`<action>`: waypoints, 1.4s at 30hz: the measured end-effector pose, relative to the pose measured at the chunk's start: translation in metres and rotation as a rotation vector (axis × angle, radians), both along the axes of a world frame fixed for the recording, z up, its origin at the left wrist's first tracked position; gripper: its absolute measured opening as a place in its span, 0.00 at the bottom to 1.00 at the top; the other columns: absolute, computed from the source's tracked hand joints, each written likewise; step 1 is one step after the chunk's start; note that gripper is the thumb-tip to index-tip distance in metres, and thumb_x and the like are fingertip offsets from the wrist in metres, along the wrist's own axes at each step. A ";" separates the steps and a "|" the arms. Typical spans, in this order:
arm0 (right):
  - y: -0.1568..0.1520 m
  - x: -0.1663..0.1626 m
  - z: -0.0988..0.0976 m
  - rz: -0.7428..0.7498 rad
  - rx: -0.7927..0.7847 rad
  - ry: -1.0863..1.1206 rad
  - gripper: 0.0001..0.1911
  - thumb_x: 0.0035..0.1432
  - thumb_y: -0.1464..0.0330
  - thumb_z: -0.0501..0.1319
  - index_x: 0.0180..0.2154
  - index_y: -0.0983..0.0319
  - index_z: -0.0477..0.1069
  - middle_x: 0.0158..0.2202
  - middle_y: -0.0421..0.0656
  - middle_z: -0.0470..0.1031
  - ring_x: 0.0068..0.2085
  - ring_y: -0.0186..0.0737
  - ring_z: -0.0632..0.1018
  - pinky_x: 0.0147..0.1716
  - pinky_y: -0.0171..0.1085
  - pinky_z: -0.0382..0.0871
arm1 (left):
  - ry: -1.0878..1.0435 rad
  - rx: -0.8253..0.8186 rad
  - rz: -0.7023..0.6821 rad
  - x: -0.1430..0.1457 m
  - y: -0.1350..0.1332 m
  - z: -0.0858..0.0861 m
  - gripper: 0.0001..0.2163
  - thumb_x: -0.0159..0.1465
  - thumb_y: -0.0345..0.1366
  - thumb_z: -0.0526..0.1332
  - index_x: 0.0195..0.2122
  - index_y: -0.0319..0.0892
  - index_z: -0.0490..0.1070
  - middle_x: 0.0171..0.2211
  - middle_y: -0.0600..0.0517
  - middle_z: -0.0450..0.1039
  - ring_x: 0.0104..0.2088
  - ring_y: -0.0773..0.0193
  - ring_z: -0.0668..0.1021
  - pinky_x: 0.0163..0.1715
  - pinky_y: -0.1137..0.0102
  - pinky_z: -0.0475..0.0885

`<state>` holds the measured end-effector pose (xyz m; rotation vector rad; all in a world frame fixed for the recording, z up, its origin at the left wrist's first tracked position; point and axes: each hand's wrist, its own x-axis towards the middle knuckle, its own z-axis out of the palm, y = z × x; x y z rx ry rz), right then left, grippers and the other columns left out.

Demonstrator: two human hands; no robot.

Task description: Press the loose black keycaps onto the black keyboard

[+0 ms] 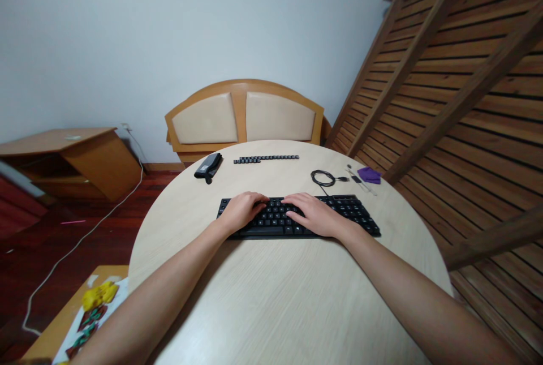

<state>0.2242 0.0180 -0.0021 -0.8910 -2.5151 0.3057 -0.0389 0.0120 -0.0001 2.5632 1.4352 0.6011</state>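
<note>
A black keyboard [271, 230] lies flat on the round pale wooden table [271, 297], its number pad to the right. My left hand [244, 212] rests over its left part, fingers curled and thumb tip close to the fingertips near the upper keys; anything between them is too small to make out. Across the middle keys lies my right hand [316, 215], fingers stretched to the left and thumb apart. Behind the keyboard, small dark keycaps [265, 158] stand lined up in rows. The keyboard's coiled black cable [322, 178] sits beyond its upper edge.
A black case [208, 167] lies at the table's back left. Thin tools [360, 180] and a purple cloth [369, 175] are at the right. A padded wooden headboard [246, 113] stands behind; wooden slats [449, 87] lean close on the right. Yellow items [99, 295] are lower left.
</note>
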 end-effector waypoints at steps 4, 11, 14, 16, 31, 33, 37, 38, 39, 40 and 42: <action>0.000 0.001 0.000 -0.003 0.002 0.003 0.18 0.67 0.61 0.56 0.56 0.57 0.70 0.55 0.48 0.74 0.56 0.47 0.73 0.59 0.50 0.66 | 0.022 -0.010 0.031 0.000 -0.001 0.001 0.09 0.68 0.36 0.59 0.44 0.45 0.78 0.42 0.51 0.81 0.44 0.57 0.81 0.45 0.67 0.74; 0.000 0.001 -0.001 -0.003 0.006 -0.010 0.18 0.68 0.61 0.56 0.56 0.58 0.70 0.55 0.48 0.74 0.56 0.47 0.73 0.59 0.49 0.66 | 0.036 0.059 -0.066 0.001 -0.006 0.007 0.11 0.69 0.37 0.56 0.42 0.44 0.79 0.45 0.50 0.80 0.46 0.57 0.79 0.48 0.66 0.74; 0.000 0.001 -0.001 -0.002 0.007 -0.006 0.18 0.68 0.61 0.56 0.56 0.57 0.70 0.55 0.47 0.74 0.56 0.47 0.73 0.59 0.50 0.66 | 0.047 0.061 -0.063 0.001 -0.006 0.008 0.11 0.69 0.38 0.56 0.43 0.45 0.79 0.46 0.50 0.79 0.47 0.57 0.79 0.49 0.66 0.73; 0.000 0.001 -0.001 -0.002 0.004 -0.004 0.18 0.68 0.61 0.56 0.56 0.57 0.71 0.55 0.47 0.74 0.56 0.48 0.73 0.59 0.50 0.66 | 0.047 0.057 -0.066 0.001 -0.006 0.008 0.12 0.69 0.38 0.56 0.43 0.45 0.79 0.46 0.50 0.79 0.47 0.57 0.79 0.50 0.65 0.73; 0.000 -0.001 -0.002 -0.033 0.008 -0.026 0.20 0.68 0.59 0.56 0.57 0.59 0.70 0.56 0.49 0.74 0.56 0.48 0.73 0.59 0.49 0.66 | -0.176 -0.084 -0.150 -0.007 0.008 0.000 0.11 0.69 0.38 0.57 0.39 0.42 0.80 0.45 0.48 0.79 0.46 0.58 0.79 0.52 0.65 0.72; 0.001 -0.001 -0.003 -0.036 0.015 -0.034 0.20 0.68 0.59 0.56 0.56 0.60 0.70 0.56 0.49 0.74 0.56 0.48 0.73 0.59 0.49 0.66 | -0.188 -0.093 -0.170 -0.009 0.011 0.000 0.11 0.68 0.38 0.58 0.39 0.42 0.80 0.46 0.48 0.79 0.46 0.59 0.79 0.53 0.65 0.72; 0.001 -0.001 -0.004 -0.034 0.023 -0.039 0.20 0.68 0.59 0.55 0.56 0.60 0.70 0.55 0.49 0.74 0.56 0.48 0.73 0.59 0.48 0.67 | -0.087 -0.085 -0.161 -0.014 0.011 0.003 0.13 0.69 0.41 0.57 0.41 0.45 0.81 0.50 0.49 0.78 0.49 0.58 0.79 0.53 0.65 0.72; 0.001 -0.001 -0.004 -0.032 0.023 -0.038 0.20 0.68 0.59 0.55 0.56 0.60 0.70 0.55 0.49 0.74 0.56 0.48 0.73 0.59 0.48 0.67 | -0.055 -0.082 -0.150 -0.015 0.010 0.004 0.13 0.69 0.42 0.57 0.43 0.46 0.81 0.51 0.49 0.77 0.49 0.58 0.78 0.53 0.65 0.72; 0.001 -0.001 -0.004 -0.030 0.023 -0.035 0.20 0.68 0.59 0.55 0.56 0.60 0.70 0.55 0.48 0.74 0.56 0.48 0.73 0.59 0.48 0.67 | -0.024 -0.077 -0.139 -0.016 0.009 0.006 0.14 0.69 0.42 0.56 0.44 0.46 0.81 0.51 0.49 0.77 0.50 0.58 0.78 0.53 0.66 0.72; 0.001 -0.001 -0.004 -0.030 0.023 -0.033 0.20 0.68 0.59 0.55 0.56 0.60 0.70 0.56 0.48 0.74 0.56 0.48 0.73 0.59 0.48 0.67 | 0.005 -0.067 -0.129 -0.015 0.007 0.007 0.14 0.69 0.43 0.56 0.45 0.47 0.81 0.51 0.49 0.77 0.50 0.58 0.78 0.52 0.66 0.72; 0.001 -0.001 -0.004 -0.029 0.022 -0.030 0.19 0.68 0.59 0.56 0.56 0.59 0.70 0.55 0.48 0.74 0.56 0.48 0.73 0.59 0.49 0.66 | 0.072 -0.033 -0.113 -0.014 0.003 0.010 0.15 0.70 0.43 0.55 0.45 0.48 0.80 0.52 0.50 0.76 0.50 0.57 0.78 0.51 0.65 0.73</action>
